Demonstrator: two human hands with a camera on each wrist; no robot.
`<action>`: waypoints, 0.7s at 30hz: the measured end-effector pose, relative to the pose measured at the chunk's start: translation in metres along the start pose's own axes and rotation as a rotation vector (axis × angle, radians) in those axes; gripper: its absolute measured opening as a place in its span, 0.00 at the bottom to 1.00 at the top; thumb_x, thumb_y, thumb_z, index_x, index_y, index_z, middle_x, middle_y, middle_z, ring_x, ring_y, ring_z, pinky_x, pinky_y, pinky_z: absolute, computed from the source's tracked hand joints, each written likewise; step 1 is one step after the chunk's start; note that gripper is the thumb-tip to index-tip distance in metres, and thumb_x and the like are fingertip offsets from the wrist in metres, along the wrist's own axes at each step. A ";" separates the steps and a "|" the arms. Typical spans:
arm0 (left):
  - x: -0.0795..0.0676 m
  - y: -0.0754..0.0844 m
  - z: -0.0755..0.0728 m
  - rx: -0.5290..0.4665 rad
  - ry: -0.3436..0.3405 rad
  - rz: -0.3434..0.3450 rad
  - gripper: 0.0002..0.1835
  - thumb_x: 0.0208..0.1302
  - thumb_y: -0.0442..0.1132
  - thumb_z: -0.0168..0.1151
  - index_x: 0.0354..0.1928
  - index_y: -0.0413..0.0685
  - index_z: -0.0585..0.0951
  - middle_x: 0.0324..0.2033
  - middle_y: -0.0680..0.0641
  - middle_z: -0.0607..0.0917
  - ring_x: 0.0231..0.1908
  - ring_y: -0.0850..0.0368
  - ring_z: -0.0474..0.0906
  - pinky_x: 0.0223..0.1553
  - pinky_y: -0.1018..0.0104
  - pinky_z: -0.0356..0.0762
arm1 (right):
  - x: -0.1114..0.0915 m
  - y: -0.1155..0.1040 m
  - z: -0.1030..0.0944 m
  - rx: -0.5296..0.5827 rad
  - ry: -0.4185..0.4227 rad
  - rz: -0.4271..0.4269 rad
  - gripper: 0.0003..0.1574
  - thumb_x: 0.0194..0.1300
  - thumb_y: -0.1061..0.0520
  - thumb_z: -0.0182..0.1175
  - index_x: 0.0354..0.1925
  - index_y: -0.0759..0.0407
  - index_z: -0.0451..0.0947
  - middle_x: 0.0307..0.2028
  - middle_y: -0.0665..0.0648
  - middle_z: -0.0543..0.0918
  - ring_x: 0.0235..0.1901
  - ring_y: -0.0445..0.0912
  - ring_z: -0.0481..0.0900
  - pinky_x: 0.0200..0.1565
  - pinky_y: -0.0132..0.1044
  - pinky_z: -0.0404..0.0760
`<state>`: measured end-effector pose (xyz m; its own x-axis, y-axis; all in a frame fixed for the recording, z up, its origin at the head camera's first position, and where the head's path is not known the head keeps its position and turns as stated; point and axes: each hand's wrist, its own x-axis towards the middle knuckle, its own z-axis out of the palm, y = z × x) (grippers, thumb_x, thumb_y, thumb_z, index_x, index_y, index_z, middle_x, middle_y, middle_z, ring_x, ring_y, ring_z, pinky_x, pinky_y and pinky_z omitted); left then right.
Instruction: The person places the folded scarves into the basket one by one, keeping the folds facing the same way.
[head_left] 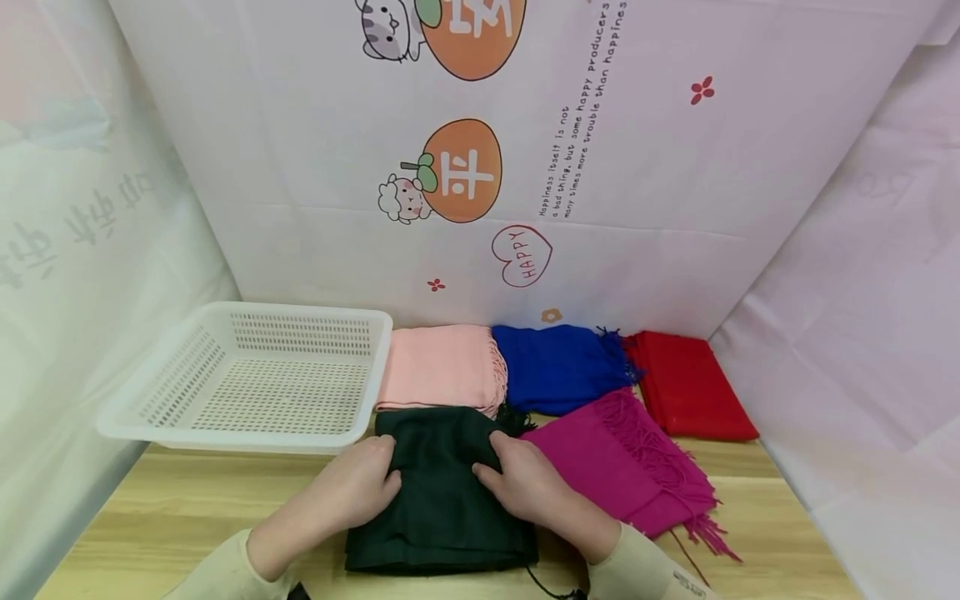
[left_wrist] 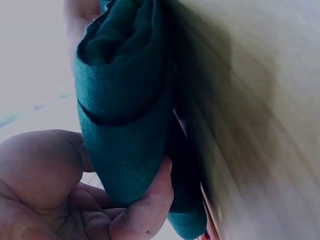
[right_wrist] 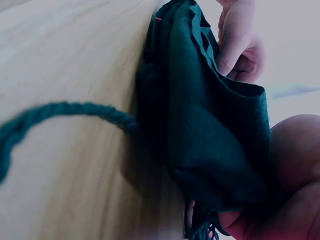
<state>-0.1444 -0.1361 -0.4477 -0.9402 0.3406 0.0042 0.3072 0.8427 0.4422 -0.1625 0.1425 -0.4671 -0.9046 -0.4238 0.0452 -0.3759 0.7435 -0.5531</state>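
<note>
Nearest me, two beige sleeves (head_left: 221, 575) reach in over the pale wood-grain counter (head_left: 202, 492), and a twisted dark green tassel (right_wrist: 75, 108) trails out from the near right side of the folded, dark green fabric bundle (head_left: 442, 508). That bundle lies at the middle of the counter, squarely before the person, where both arms reach it evenly. The left hand (head_left: 366, 477) has its grip closed on the left side, thumb above and a finger curled beneath the upper fold; the right hand (head_left: 528, 477) holds the opposite side likewise, though its undermost fingers are mostly hidden. Gripping opposite sides probably stops the soft layers sliding apart. Just right of it, a fringed magenta cloth (head_left: 600, 467) lies askew. Farther off, a white perforated plastic basket (head_left: 232, 439) stands at the left, perhaps set aside for elbow room, then a folded pale pink cloth (head_left: 438, 367), a royal blue one (head_left: 558, 367) and a bright red one (head_left: 697, 387) line up before the printed white backdrop (head_left: 637, 167).
</note>
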 end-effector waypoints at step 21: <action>-0.007 0.016 -0.018 0.032 0.072 0.041 0.07 0.72 0.32 0.72 0.45 0.36 0.83 0.30 0.48 0.80 0.29 0.57 0.75 0.33 0.57 0.81 | 0.002 -0.012 -0.026 0.012 -0.005 0.015 0.14 0.81 0.51 0.68 0.45 0.58 0.75 0.27 0.50 0.74 0.28 0.43 0.77 0.31 0.39 0.76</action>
<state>-0.1355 -0.1322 -0.4246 -0.9345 0.3454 0.0865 0.3493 0.8417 0.4117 -0.1653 0.1459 -0.4389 -0.9089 -0.4156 0.0328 -0.3603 0.7435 -0.5633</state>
